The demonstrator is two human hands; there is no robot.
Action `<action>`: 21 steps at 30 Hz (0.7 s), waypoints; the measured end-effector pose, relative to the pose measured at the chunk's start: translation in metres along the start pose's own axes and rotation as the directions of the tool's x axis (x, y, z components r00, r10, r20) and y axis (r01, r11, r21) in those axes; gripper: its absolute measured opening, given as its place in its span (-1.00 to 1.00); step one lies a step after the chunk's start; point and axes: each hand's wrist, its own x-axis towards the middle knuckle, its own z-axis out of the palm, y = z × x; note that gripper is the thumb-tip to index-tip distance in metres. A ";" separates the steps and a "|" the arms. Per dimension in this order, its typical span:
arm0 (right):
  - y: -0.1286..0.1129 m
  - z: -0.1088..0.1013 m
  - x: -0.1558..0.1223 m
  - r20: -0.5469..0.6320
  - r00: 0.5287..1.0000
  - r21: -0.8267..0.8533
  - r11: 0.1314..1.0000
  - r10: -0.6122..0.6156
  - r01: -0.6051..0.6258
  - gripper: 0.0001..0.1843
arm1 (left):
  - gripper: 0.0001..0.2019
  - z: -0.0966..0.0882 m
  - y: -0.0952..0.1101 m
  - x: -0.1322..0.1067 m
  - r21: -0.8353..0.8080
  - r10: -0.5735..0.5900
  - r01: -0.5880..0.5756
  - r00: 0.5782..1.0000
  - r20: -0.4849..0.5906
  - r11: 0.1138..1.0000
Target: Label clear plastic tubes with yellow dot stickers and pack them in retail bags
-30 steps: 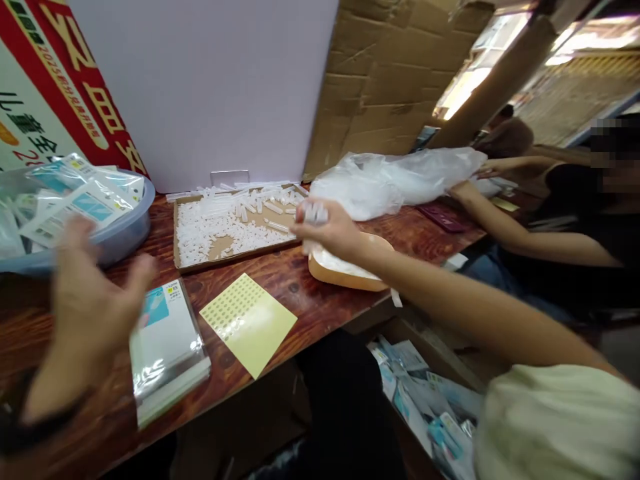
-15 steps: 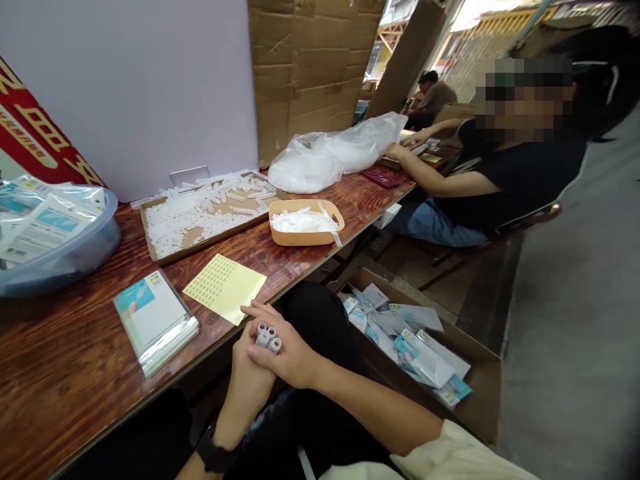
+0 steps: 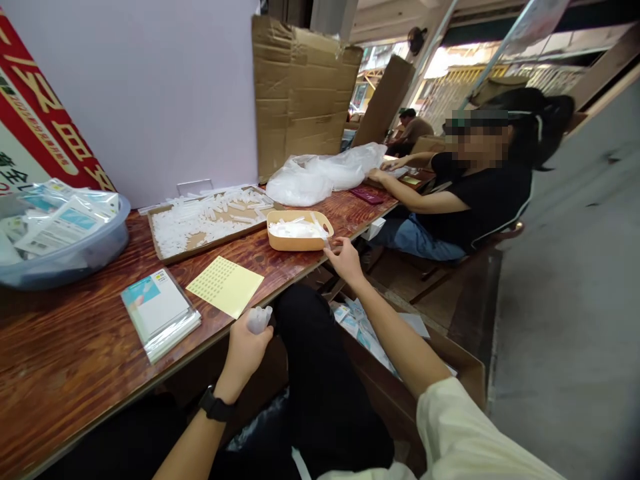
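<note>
My left hand [image 3: 246, 343], with a black band at its wrist, is closed around a bunch of short translucent plastic tubes [image 3: 260, 320] just off the table's front edge. At the right end of a small tan tray [image 3: 295, 243], my right hand [image 3: 345, 260] has thumb and fingertips at a clear plastic strip [image 3: 326, 239] that hangs over the rim. White and clear plastic pieces [image 3: 295, 227] fill this tray. Near my left hand lie a yellow sticker sheet [image 3: 240, 288] and a stack of printed clear packets [image 3: 160, 310].
A cardboard tray [image 3: 200, 248] of small translucent pieces lies behind. At left is a blue basin [image 3: 100, 250] of packets; a clear bag [image 3: 305, 187] rests farther back. Below right stands a carton [image 3: 467, 367] of packets. A co-worker [image 3: 480, 200] sits at the far end.
My hands have parted. The right one left the tubes and reached forward right to the tan tray; the left still holds the tubes, now tilted. The view has shifted.
</note>
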 end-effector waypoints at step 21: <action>-0.076 0.030 0.096 0.550 0.817 -0.256 0.896 -0.174 0.363 -0.71 | -0.94 -0.009 -0.002 -0.001 -0.006 0.027 -0.027 0.999 0.016 1.000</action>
